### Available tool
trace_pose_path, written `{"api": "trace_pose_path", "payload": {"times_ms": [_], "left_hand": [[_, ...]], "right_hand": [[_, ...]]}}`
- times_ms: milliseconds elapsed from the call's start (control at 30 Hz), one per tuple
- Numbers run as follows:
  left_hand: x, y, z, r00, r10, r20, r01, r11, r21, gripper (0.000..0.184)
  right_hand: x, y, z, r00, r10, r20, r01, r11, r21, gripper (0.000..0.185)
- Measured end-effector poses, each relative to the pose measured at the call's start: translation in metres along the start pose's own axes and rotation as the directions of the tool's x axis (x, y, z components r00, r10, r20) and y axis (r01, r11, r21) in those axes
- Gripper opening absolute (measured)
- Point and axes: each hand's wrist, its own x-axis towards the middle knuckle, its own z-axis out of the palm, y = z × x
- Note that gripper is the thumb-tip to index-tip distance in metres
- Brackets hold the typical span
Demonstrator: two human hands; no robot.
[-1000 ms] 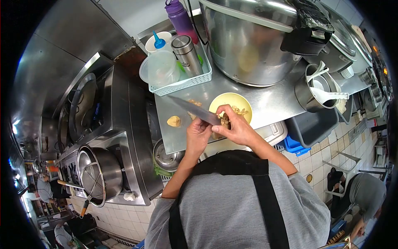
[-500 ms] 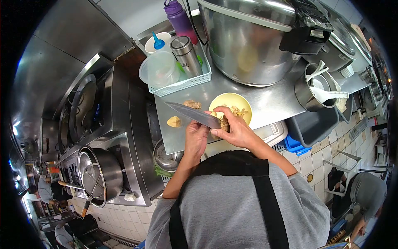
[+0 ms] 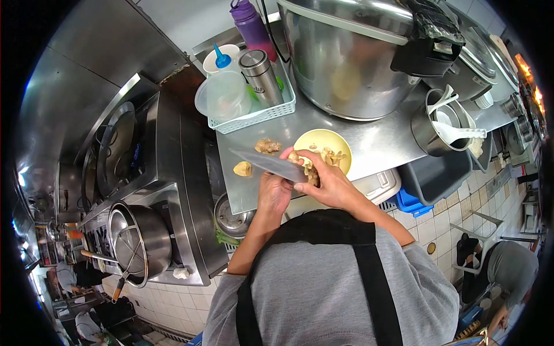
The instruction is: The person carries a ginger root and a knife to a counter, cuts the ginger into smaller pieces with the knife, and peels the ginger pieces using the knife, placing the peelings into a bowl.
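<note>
A broad-bladed kitchen knife [image 3: 268,164] is gripped in my right hand [image 3: 333,183], its blade pointing left across my left hand [image 3: 275,193]. My left hand is closed round a piece of ginger [image 3: 295,157], mostly hidden behind the blade and fingers. Both hands meet at the near rim of a yellow plate [image 3: 317,136], on which pale and brown ginger scraps [image 3: 332,155] lie. Left of the plate, an unpeeled knob of ginger [image 3: 268,146] rests on the steel table. A smooth, pale yellow ginger piece [image 3: 243,169] lies closer to the table's left edge.
Behind the plate stands a large steel cooker [image 3: 346,69]. A pale basket [image 3: 254,117] holds bottles and tubs at back left. To the right are a steel pot with ladles [image 3: 430,130] and a grey bin [image 3: 435,176]. A stove [image 3: 190,230] adjoins on the left.
The knife blade has tilted, showing more of its flat face, and its tip sits slightly lower. Both hands stay close together by the plate.
</note>
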Motion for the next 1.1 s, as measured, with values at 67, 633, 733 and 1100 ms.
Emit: {"api": "trace_pose_path", "payload": {"times_ms": [67, 633, 733, 1100], "left_hand": [[-0.002, 0.003, 0.008, 0.998, 0.017, -0.055, -0.016, 1.000, 0.022, 0.037], [-0.014, -0.010, 0.006, 0.996, 0.089, -0.018, -0.087, 0.990, 0.107, 0.028], [-0.014, -0.003, 0.014, 1.000, 0.018, -0.016, -0.018, 1.000, 0.005, 0.032], [-0.010, 0.001, 0.008, 0.999, 0.013, -0.029, -0.013, 1.000, -0.004, 0.039]], "right_hand": [[-0.001, -0.012, -0.004, 0.997, 0.075, 0.034, -0.075, 0.997, -0.003, 0.068], [0.013, 0.008, 0.003, 0.991, -0.024, -0.129, 0.030, 0.999, 0.042, 0.052], [0.015, 0.013, -0.004, 0.989, 0.080, -0.123, -0.055, 0.980, 0.193, 0.048], [-0.001, -0.008, -0.003, 1.000, -0.028, -0.009, 0.026, 0.994, -0.108, 0.069]]}}
